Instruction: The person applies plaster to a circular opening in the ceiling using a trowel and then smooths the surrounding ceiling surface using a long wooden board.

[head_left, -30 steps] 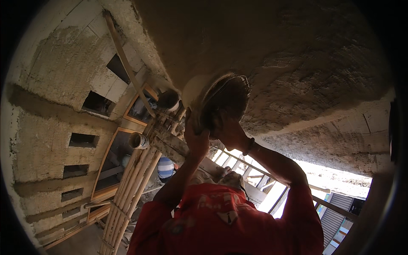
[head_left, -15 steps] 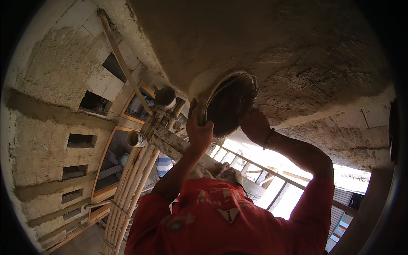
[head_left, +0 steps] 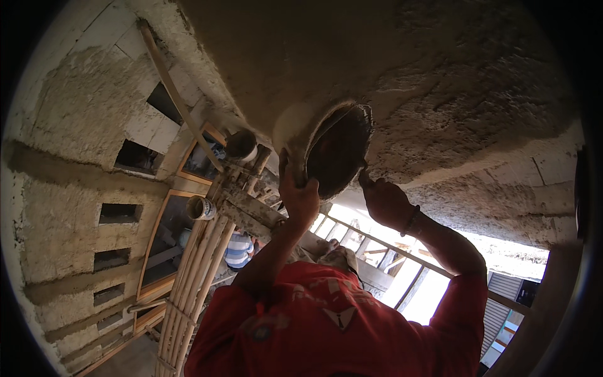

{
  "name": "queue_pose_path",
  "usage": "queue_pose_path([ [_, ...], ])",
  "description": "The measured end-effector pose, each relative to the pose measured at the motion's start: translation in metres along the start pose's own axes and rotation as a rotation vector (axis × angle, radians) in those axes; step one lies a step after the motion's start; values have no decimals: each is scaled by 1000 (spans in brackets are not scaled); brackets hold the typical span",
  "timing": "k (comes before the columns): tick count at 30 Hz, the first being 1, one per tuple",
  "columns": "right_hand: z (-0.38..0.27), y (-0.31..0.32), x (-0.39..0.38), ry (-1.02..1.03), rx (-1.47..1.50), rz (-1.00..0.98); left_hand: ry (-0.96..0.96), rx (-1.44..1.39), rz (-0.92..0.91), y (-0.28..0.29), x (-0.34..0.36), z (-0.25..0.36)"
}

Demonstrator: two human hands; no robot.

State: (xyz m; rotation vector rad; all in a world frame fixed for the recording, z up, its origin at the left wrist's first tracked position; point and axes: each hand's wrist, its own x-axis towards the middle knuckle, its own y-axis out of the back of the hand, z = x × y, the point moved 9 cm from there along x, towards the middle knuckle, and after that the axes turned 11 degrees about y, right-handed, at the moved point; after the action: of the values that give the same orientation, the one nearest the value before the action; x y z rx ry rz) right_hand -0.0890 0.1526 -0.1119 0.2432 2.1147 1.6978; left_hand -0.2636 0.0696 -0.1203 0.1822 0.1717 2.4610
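A round, mortar-smeared container [head_left: 339,151], like a bucket or basin, is tilted so its dark mouth shows, below the wet plastered surface. My left hand [head_left: 299,198] is closed on its lower left side, with the thumb toward the rim. Beside the lower right of the rim is my right hand [head_left: 385,202], its fingers closed. A short dark piece sticks up from those fingers toward the rim. It is too dark to tell what it is. Shadow hides what lies inside the container.
Bundled bamboo poles [head_left: 191,289] and a rough plank [head_left: 251,213] stand at left, with a small pail [head_left: 200,208] and a dark bucket [head_left: 241,146] beside them. A person in a striped shirt [head_left: 239,250] is behind. A block wall [head_left: 69,201] with openings runs along the left.
My right hand has drawn away from the rim, down and slightly right. The container's mouth looks narrower, turned a little. More of the person in the striped shirt shows.
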Motion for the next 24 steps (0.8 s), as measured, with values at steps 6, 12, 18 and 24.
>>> queue_pose_path([
  [6, 1, 34, 13, 205, -62, 86, 139, -244, -58, 0, -3, -35],
  [12, 41, 35, 24, -45, -568, 250, -56, 184, -122, -25, -14, 28],
  [18, 37, -9, 42, 220, -94, 35, -117, 278, -78, -9, -11, 25],
  [24, 50, -47, 58, 503, 161, 65, -66, 260, -127, -8, -2, 33],
])
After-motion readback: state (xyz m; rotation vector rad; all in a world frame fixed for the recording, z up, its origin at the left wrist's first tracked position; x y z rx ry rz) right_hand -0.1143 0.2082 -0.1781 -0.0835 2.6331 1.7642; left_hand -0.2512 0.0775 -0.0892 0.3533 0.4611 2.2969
